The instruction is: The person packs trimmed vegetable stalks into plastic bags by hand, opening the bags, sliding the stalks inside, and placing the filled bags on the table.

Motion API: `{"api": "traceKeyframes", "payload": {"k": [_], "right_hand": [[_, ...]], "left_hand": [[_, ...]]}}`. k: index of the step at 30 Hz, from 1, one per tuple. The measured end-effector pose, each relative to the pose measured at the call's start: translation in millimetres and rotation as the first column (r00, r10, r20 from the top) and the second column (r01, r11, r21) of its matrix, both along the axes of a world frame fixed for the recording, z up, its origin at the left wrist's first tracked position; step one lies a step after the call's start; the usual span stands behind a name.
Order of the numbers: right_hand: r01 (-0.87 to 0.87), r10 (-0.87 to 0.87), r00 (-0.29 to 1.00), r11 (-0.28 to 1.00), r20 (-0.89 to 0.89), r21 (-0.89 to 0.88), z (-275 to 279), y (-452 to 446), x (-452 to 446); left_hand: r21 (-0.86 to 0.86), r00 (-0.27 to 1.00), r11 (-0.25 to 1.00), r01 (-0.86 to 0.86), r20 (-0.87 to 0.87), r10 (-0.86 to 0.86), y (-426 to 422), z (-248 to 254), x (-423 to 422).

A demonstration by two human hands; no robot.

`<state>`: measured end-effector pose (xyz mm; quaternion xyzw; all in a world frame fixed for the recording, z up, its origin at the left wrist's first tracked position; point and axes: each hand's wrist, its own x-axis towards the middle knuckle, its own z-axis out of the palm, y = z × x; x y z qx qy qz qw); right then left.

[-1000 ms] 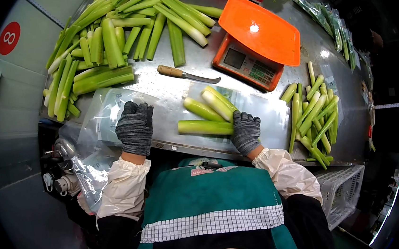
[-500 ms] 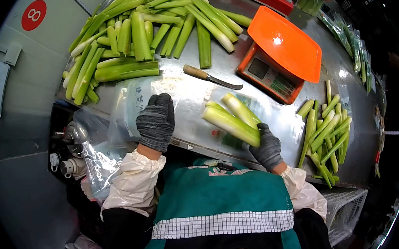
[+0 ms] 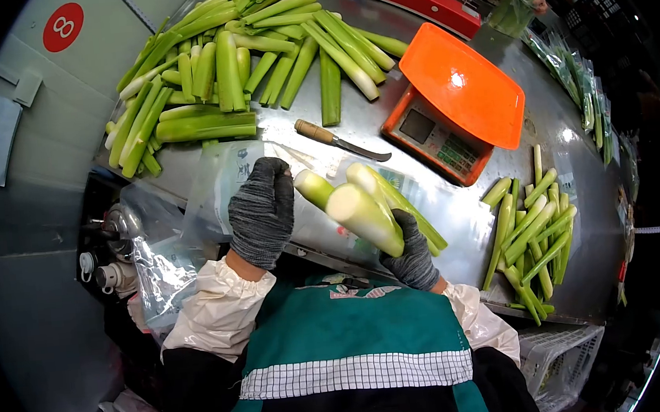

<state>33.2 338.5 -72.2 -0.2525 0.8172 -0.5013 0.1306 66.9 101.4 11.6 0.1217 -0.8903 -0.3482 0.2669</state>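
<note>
While the right hand [image 3: 413, 258] clasps thick green stalks [image 3: 362, 215] near frame centre, the left hand [image 3: 262, 212] pinches a clear bag [image 3: 216, 175]; level stalk ends would help.

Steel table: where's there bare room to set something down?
Bare steel shows between the big leek pile, knife and scale; another patch lies between the orange tray and bagged leeks. Crowded: upper left, the small leek pile, and the near edge, with plastic bag, left hand, right hand and held leeks.
</note>
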Motion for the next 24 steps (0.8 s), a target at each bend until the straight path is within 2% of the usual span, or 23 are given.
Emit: {"api": "traceKeyframes", "payload": {"k": [2,4,5,7,8,10,11,12,13,14,15,18,19,20,22,24], "right_hand": [[0.047,-0.046,0.999,0.998,-0.022,0.040,7.0,-2.9,-0.8],[0.089,-0.060,0.974,0.988,-0.220,0.125,5.1,-0.9,-2.7],[0.096,-0.067,0.972,0.988,-0.224,0.123,4.7,1.2,-4.4],[0.074,0.003,0.937,0.975,-0.348,0.209,4.7,7.0,-9.1],[0.083,-0.004,0.936,0.975,-0.352,0.208,5.9,11.6,-12.5],[-0.005,0.144,0.873,0.958,-0.467,0.285,9.8,22.7,-21.1],[0.002,0.137,0.873,0.959,-0.469,0.285,12.6,25.6,-24.3],[-0.021,0.221,0.820,0.933,-0.528,0.358,15.8,28.1,-27.3],[-0.037,0.306,0.759,0.901,-0.574,0.431,17.3,29.7,-29.2],[-0.032,0.301,0.762,0.902,-0.573,0.431,17.1,30.3,-29.8],[-0.043,0.312,0.789,0.888,-0.529,0.458,16.7,30.8,-29.7],[-0.051,0.299,0.849,0.867,-0.436,0.495,12.0,35.3,-27.9],[-0.049,0.274,0.873,0.872,-0.403,0.486,10.8,37.2,-27.1],[-0.047,0.248,0.895,0.878,-0.370,0.476,9.4,38.5,-26.4],[-0.049,0.222,0.923,0.880,-0.316,0.473,5.1,40.2,-22.5],[-0.034,0.137,0.972,0.888,-0.193,0.459,-3.1,40.8,-18.0]], "left_hand": [[-0.011,1.000,1.000,-0.011,0.014,0.011,2.9,7.8,-1.3],[0.067,0.999,0.997,0.042,0.008,-0.043,8.4,14.1,-5.6],[0.065,0.999,0.997,0.049,0.004,-0.050,8.9,13.5,-8.2],[0.109,0.981,0.977,0.184,0.042,-0.190,6.5,9.7,-14.0],[0.108,0.980,0.975,0.192,0.038,-0.197,4.0,9.3,-17.1],[0.048,0.888,0.912,0.407,0.215,-0.407,-0.2,8.7,-24.7],[0.032,0.867,0.893,0.449,0.226,-0.444,0.6,5.1,-29.4],[0.052,0.833,0.883,0.466,0.311,-0.458,5.7,6.1,-33.7],[-0.067,0.825,0.860,0.506,0.328,-0.460,10.6,1.7,-36.3],[-0.183,0.817,0.821,0.540,0.346,-0.461,16.1,-3.0,-38.2],[-0.287,0.785,0.779,0.557,0.488,-0.381,25.3,3.0,-39.1],[-0.315,0.749,0.770,0.555,0.592,-0.298,32.3,4.7,-36.4],[-0.319,0.794,0.790,0.523,0.520,-0.315,28.4,-3.8,-32.1],[-0.315,0.790,0.792,0.523,0.527,-0.312,26.2,-4.9,-26.9],[-0.238,0.862,0.888,0.392,0.432,-0.265,22.3,-5.5,-16.6],[-0.198,0.846,0.907,0.371,0.475,-0.243,21.4,-6.1,-7.8]]}}
